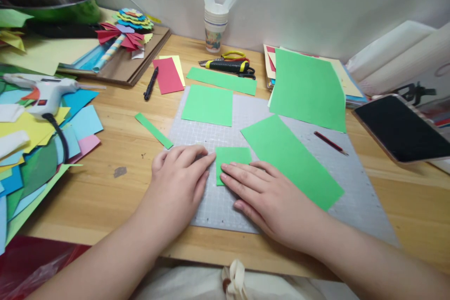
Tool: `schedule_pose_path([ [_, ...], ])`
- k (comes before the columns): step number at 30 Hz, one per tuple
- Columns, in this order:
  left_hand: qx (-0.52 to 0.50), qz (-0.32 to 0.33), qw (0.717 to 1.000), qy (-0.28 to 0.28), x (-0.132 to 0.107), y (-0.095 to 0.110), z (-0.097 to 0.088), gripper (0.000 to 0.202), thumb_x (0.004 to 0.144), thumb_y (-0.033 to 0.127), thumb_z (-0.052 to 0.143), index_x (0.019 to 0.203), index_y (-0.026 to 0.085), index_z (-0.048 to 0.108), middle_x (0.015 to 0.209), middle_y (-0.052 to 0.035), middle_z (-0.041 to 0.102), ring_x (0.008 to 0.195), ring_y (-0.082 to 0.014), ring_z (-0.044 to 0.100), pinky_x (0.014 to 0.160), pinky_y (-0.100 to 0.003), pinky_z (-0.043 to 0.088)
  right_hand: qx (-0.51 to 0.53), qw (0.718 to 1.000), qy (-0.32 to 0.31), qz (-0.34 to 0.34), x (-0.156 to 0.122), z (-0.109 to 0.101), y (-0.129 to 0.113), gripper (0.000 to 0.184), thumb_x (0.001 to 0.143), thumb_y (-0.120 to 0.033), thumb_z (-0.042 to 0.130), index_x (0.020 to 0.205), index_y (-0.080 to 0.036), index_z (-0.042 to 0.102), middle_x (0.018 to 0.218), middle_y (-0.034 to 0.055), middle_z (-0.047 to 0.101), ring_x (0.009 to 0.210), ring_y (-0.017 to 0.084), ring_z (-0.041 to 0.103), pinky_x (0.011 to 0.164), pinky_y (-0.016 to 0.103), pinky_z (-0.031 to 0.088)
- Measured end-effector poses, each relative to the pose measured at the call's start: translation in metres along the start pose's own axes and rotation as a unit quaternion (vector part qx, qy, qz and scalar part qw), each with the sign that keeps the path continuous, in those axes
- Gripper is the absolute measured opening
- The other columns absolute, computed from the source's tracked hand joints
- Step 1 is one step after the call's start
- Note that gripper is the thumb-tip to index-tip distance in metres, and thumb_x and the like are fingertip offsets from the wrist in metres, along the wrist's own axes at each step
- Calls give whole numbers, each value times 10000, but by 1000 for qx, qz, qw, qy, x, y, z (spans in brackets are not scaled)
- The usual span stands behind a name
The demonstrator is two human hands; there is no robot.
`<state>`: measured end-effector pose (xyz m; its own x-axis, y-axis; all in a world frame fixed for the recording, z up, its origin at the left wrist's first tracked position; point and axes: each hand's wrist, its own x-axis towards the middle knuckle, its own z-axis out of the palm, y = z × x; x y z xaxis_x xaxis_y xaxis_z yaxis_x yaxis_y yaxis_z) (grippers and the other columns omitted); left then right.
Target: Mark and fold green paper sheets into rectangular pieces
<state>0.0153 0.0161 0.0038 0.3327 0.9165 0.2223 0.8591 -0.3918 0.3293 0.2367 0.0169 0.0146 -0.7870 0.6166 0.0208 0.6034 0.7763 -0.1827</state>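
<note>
A small green paper square point(232, 154) lies on the grey cutting mat point(211, 211). My right hand point(267, 197) rests flat over its right part, fingers stretched out. At the paper's left edge is my left hand point(183, 173), its index fingertip by the upper left side and its fingers loosely curved on the mat. Beyond them sits a green paper rectangle point(207, 105). To the right, a larger green sheet point(295, 164) lies slantwise, partly behind my right hand. A narrow green strip point(153, 130) is just past my left hand.
A pencil point(330, 143) and a tablet point(404, 126) are on the right. Behind the mat lie a utility knife point(227, 65), scissors, a pen point(151, 83) and red paper point(169, 76). A glue gun point(45, 93) tops paper scraps at left. Paper cups point(215, 28) stand by the wall.
</note>
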Motion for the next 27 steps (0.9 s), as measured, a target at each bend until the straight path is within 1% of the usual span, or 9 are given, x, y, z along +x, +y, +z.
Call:
schedule_pose_path([
  [14, 7, -7, 1000, -8, 0, -1, 0, 317, 952, 209, 459, 1192, 289, 650, 1206, -45, 665, 1106, -259, 558, 950, -487, 326, -8, 1000, 2, 1, -2, 1, -2, 428, 1038, -318, 364, 1427, -178, 475, 1516, 49, 447, 1340, 218, 470, 1083, 492, 403],
  [22, 1, -12, 1000, -15, 1, 0, -1, 319, 953, 219, 460, 1196, 283, 657, 1214, -54, 663, 1113, -269, 566, 951, -495, 329, 15, 1000, 0, 4, -1, -1, -1, 425, 1025, -305, 403, 1420, -176, 488, 1504, 73, 464, 1342, 218, 474, 1102, 495, 400],
  [27, -1, -14, 1000, -14, 1, 1, -2, 316, 954, 219, 458, 1185, 287, 663, 1203, -48, 666, 1105, -264, 570, 943, -484, 335, 18, 1000, -4, 1, -1, -1, 0, 434, 1026, -308, 404, 1433, -175, 472, 1512, 64, 453, 1347, 219, 469, 1117, 499, 386],
])
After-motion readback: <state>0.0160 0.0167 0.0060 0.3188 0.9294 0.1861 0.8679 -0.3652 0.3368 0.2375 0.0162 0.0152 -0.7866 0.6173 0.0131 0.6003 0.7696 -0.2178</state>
